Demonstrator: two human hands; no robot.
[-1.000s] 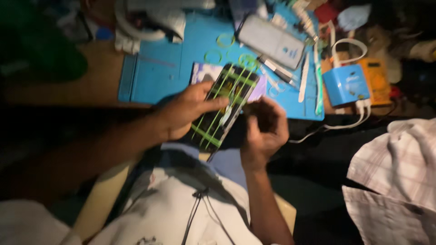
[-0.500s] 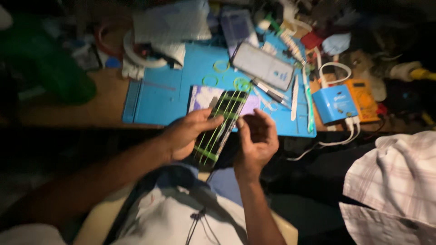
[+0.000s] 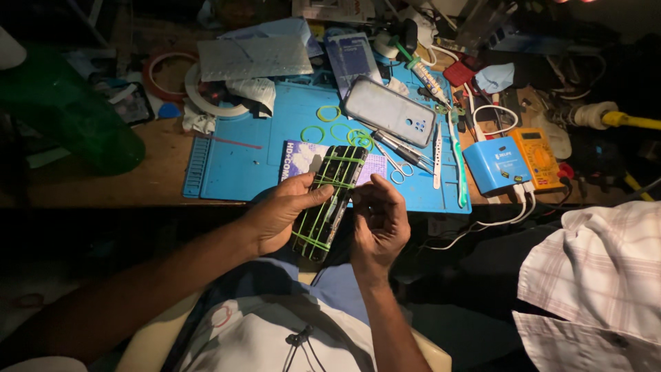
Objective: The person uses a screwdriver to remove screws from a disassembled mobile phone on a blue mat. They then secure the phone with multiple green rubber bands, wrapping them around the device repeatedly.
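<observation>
Both hands up over my lap: left hand (image 3: 282,213) grips the phone (image 3: 329,201) by its edge, right hand (image 3: 379,224) pinches a green rubber band (image 3: 323,207). Phone looks stiff, light, fragile; I'd hold the side edges.

near: bare gap between table edge (image 3: 138,196) and lap | far: blue mat (image 3: 241,165) open at left, crowded right by loose green bands (image 3: 329,114), grey phone (image 3: 389,111), tweezers (image 3: 396,146) | right: blue box (image 3: 497,165), cables, plaid sleeve (image 3: 592,275) block | left: green bottle (image 3: 62,114)

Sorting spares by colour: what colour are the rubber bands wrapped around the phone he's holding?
Green, seen in the head view on the rubber bands round the phone.
</observation>
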